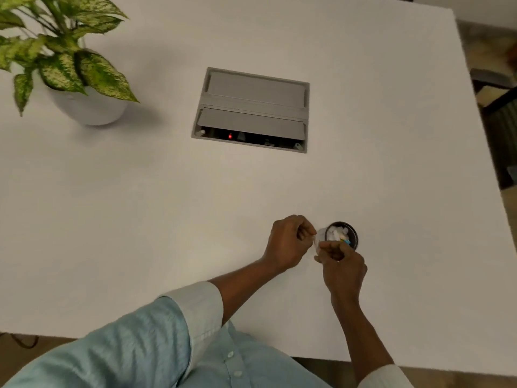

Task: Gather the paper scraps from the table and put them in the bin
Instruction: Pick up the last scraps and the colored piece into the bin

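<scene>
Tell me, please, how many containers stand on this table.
2: the white plant pot at the far left, and the small black bin with paper scraps near the front right.

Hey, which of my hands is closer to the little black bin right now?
Right. The right hand is at the near rim of the bin, fingers over its edge; the left hand sits just to its left. Both pinch a paper scrap.

Right hand [342, 264] hides pt of bin [355, 236]; plant [64, 60] cropped top-left.
</scene>
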A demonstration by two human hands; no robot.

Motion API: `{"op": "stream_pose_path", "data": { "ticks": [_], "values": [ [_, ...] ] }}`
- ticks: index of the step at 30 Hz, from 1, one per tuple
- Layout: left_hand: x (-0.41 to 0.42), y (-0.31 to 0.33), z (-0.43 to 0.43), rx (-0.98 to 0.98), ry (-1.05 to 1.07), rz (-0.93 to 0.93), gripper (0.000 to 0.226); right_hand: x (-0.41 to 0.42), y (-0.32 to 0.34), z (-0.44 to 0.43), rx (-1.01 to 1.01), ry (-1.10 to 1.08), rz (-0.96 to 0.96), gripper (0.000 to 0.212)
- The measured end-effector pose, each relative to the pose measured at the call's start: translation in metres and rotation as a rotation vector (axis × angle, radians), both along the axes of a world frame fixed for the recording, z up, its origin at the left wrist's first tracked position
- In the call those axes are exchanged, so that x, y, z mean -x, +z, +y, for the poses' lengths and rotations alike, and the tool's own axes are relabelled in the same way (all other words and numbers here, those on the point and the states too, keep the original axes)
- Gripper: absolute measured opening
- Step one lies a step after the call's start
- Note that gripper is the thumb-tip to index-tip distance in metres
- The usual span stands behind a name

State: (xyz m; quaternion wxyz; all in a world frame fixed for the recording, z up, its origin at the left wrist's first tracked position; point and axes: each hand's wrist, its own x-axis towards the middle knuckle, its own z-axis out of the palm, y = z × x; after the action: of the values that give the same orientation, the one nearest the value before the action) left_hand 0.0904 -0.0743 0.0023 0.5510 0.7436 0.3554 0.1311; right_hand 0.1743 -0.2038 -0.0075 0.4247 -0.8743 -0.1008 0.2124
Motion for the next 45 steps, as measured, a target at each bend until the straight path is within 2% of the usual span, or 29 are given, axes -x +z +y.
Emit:
{"op": "stream_pose_path", "data": {
  "ticks": [3,9,14,17,20,22,25,29,32,37,45],
  "values": [
    [-0.033,0.005,-0.013,-0.008,-0.064,0.001,0.010,-0.021,0.007,-0.011,0.012,-0.077,-0.058,0.015],
    [-0.075,0.002,-0.032,-0.010,-0.128,0.035,0.012,-0.054,0.015,-0.021,0.012,-0.073,-0.186,0.010],
    [-0.078,-0.010,-0.030,-0.020,-0.120,0.095,0.032,-0.065,0.006,-0.028,0.069,-0.044,-0.195,0.014],
    [-0.069,-0.013,-0.026,-0.006,-0.080,0.078,0.025,-0.063,0.000,-0.035,0.073,0.007,-0.278,0.013],
    [-0.048,-0.019,-0.021,-0.134,-0.056,0.063,0.011,-0.054,-0.005,-0.043,0.039,0.109,-0.386,0.018],
    [-0.024,-0.029,-0.016,-0.243,-0.106,0.121,0.013,-0.046,-0.008,-0.048,0.068,0.223,-0.433,0.032],
    [0.018,-0.048,-0.007,-0.403,-0.277,0.353,0.037,-0.039,-0.013,-0.055,0.226,0.442,-0.499,0.052],
    [0.069,-0.077,0.001,-0.468,-0.511,0.702,0.102,-0.037,-0.019,-0.052,0.395,0.627,-0.562,0.059],
    [0.093,-0.090,-0.001,-0.489,-0.575,0.816,0.130,-0.038,-0.025,-0.051,0.508,0.694,-0.548,0.065],
    [0.097,-0.093,0.001,-0.483,-0.621,0.824,0.137,-0.041,-0.029,-0.045,0.651,0.766,-0.506,0.078],
    [0.102,-0.088,0.009,-0.475,-0.670,0.826,0.135,-0.045,-0.025,-0.034,0.706,0.782,-0.443,0.082]
  ]
}}
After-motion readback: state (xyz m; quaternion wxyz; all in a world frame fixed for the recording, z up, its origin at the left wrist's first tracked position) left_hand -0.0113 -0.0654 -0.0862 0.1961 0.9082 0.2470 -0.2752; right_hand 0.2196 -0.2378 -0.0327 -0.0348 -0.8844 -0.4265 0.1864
